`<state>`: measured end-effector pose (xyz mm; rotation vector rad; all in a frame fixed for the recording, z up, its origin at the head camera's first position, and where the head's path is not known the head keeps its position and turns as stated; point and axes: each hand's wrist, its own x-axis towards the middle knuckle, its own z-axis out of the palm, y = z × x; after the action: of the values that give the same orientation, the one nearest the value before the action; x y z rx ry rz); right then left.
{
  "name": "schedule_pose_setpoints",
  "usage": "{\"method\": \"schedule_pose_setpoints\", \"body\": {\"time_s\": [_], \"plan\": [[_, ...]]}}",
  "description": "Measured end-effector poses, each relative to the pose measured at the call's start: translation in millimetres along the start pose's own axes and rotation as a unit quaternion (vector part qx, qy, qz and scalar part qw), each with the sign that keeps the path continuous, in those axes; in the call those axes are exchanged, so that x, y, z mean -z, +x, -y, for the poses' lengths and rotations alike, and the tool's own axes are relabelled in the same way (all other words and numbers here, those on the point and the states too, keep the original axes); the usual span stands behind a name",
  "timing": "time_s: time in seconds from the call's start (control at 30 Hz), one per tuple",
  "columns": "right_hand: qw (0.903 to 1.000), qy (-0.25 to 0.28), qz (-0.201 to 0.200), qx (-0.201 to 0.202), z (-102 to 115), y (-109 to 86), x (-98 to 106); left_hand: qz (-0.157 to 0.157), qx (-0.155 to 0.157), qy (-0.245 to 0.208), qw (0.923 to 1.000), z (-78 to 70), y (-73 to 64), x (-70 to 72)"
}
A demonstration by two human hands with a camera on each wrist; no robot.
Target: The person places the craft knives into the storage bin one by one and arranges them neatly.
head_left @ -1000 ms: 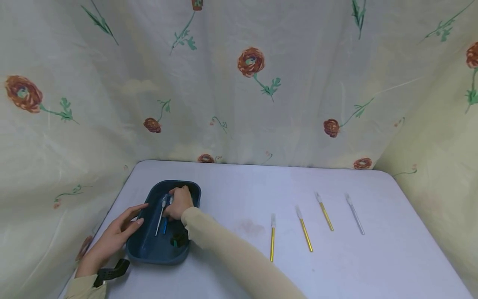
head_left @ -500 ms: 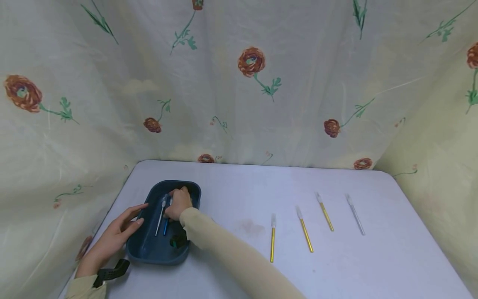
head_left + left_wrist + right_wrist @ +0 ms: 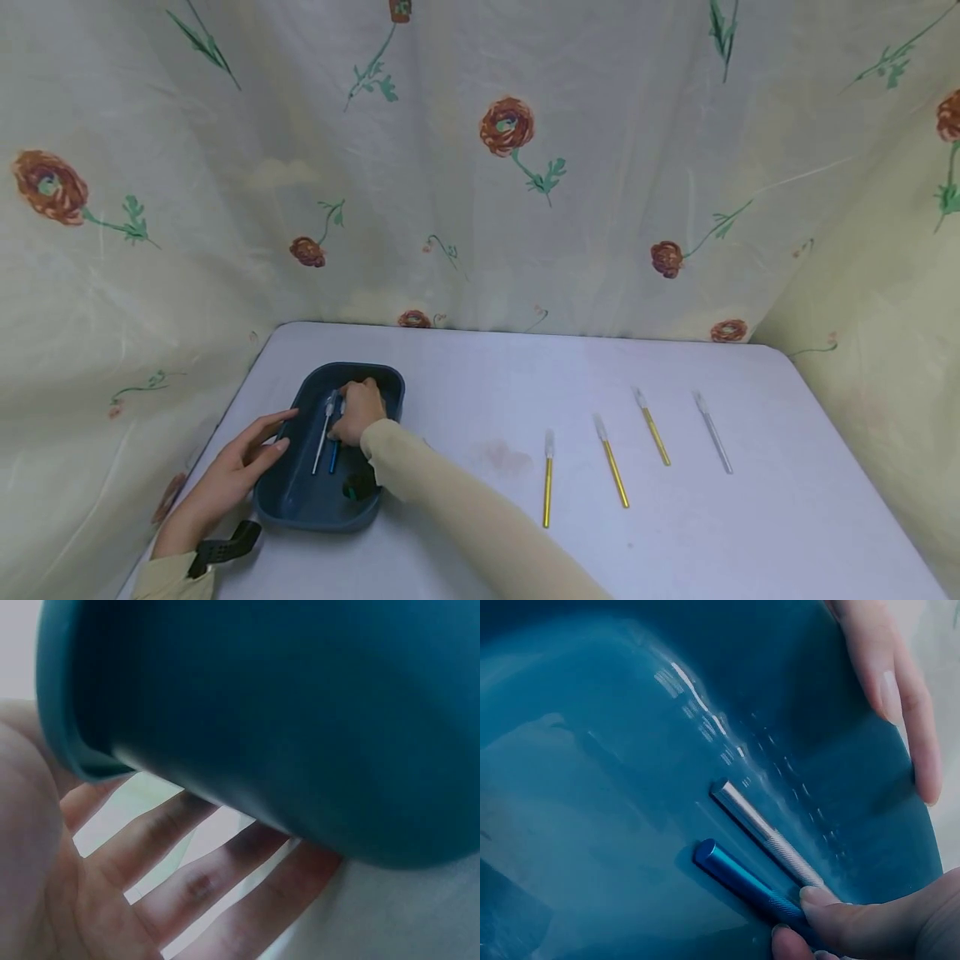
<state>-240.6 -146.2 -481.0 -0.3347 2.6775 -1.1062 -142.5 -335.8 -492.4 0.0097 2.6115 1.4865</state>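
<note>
A dark blue tray [image 3: 300, 508] stands at the left of the table. Inside it lie a silver craft knife [image 3: 322, 442] and, beside it, a blue craft knife [image 3: 739, 879], both with knurled necks. My right hand [image 3: 360, 412] reaches into the tray and pinches the blue knife near its neck between thumb and fingers, the handle end pointing towards me. The thumb [image 3: 832, 915] also lies close to the silver knife. My left hand [image 3: 236, 467] rests against the tray's left side, its spread, fairly straight fingers [image 3: 187, 892] along the outer wall.
To the right, several capped craft knives lie apart on the white table [image 3: 465, 383]: a gold one [image 3: 547, 492], another gold one [image 3: 615, 471], a third gold one [image 3: 656, 433] and a silver one [image 3: 716, 437]. A flowered curtain [image 3: 585, 250] hangs behind the table.
Very little differs. My right hand has shifted slightly within the tray, at the blue craft knife; my left hand and the tray stay where they were.
</note>
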Motion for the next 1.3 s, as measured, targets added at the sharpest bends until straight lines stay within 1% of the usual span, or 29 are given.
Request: {"method": "schedule_pose_setpoints", "body": {"time_s": [0.23,0.5,0.73,0.83,1.07,1.3], "plan": [[1.0,-0.003,0.002,0.0,-1.5,1.9,-2.6,-0.001,0.003,-0.002,1.0,0.4,1.5,-1.4],[1.0,-0.005,0.007,0.003,-3.1,3.9,-5.6,-0.004,0.004,0.005,1.0,-1.8,-0.3,-0.9],[0.9986,-0.047,0.002,0.023,-0.8,1.4,-5.6,0.002,-0.009,0.007,0.9999,-4.2,-3.7,1.2],[0.9983,-0.051,-0.003,0.026,-0.1,0.2,-5.7,0.005,-0.014,0.004,0.9999,-4.8,-4.7,2.1],[0.999,-0.042,-0.007,0.014,0.3,1.3,-6.6,0.006,-0.007,0.001,1.0,-3.0,-3.1,1.2],[0.9987,-0.049,-0.015,0.003,3.3,1.2,-3.7,0.006,-0.002,-0.001,1.0,-0.3,-0.1,0.9]]}}
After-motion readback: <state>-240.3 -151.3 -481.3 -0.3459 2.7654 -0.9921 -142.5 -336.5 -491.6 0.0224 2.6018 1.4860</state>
